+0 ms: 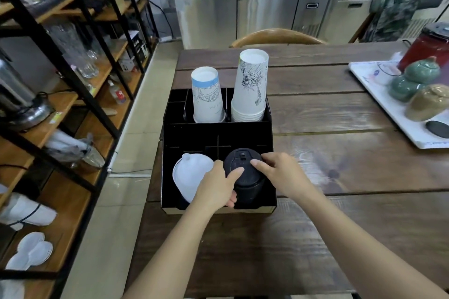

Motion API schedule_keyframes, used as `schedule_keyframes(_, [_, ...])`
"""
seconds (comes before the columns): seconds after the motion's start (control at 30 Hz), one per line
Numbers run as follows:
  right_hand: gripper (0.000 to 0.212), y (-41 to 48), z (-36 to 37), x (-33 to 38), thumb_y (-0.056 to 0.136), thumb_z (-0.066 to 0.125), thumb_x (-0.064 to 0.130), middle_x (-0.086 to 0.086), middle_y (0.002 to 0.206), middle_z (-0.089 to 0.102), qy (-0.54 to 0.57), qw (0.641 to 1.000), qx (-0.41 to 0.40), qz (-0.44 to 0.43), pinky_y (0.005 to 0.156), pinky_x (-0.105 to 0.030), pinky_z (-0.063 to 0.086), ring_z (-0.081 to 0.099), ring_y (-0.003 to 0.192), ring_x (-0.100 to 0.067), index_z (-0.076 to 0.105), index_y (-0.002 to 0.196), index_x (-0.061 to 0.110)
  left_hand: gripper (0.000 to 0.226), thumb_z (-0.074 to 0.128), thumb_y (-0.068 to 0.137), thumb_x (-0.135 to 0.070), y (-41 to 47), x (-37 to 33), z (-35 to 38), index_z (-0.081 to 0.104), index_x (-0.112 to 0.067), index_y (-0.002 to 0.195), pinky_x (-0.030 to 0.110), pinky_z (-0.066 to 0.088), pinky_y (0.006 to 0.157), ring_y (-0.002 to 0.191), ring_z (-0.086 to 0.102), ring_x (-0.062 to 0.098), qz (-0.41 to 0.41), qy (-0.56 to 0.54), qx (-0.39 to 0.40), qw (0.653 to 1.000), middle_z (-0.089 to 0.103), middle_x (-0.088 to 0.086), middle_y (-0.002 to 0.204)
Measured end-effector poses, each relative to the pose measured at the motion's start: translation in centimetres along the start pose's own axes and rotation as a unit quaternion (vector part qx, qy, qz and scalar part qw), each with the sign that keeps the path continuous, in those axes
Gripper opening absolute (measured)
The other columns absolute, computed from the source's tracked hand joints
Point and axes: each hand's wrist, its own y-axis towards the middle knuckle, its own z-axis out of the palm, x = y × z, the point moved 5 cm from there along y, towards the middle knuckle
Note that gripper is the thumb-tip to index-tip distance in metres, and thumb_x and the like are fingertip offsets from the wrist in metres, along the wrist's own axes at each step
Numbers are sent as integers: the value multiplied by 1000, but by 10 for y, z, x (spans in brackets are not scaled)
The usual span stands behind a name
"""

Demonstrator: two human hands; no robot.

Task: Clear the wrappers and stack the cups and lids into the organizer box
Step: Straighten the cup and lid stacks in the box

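A black organizer box [264, 128] stands at the wooden table's left edge. Its two back slots hold upside-down paper cups: a short blue-rimmed stack [207, 97] on the left and a taller stack with a line drawing [251, 85] on the right. In the front left slot lies a stack of white lids [189, 176]. A stack of black lids [244, 172] stands in the front right slot. My left hand [218, 187] grips that stack's left side, thumb on top. My right hand [279, 172] holds its right side, fingertips on the top lid.
A white tray [398, 114] with green and tan ceramic jars sits at the table's right, beside a red container [427, 46]. Wooden shelves [60, 109] with glassware line the left. A chair back [277, 36] stands beyond the table's far edge.
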Motion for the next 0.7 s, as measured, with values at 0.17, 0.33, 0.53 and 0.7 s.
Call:
schedule_keyframes(0.17, [36,0,8,-9,91,53,37,-5,108,71,45,998,33,-12,80,-30,50,64,103,-22,62,117,14,45,39,93,-48,-3,2,5,42,-18,127,38,57,79,90,65,25,31,9,-23,999,65,7,102])
schedule_keyframes(0.33, [45,4,12,-9,95,45,34,-9,131,59,89,993,51,62,101,-41,46,54,122,-25,46,136,14,49,32,95,-48,8,-3,9,44,-15,129,38,47,94,110,54,20,8,-74,-32,997,55,3,123])
schedule_keyframes(0.53, [39,13,10,-5,95,45,35,-15,103,62,56,986,78,135,78,-48,58,65,92,-35,57,105,-1,49,35,94,-48,24,0,25,40,-19,134,34,39,97,116,47,18,-87,-262,-25,961,51,-1,130])
schedule_keyframes(0.7, [33,13,9,9,96,45,34,-10,96,61,-4,995,55,78,64,-31,38,56,89,-27,59,106,6,45,31,95,-43,29,9,34,47,-20,130,47,41,105,120,50,25,-139,-369,-54,917,53,6,134])
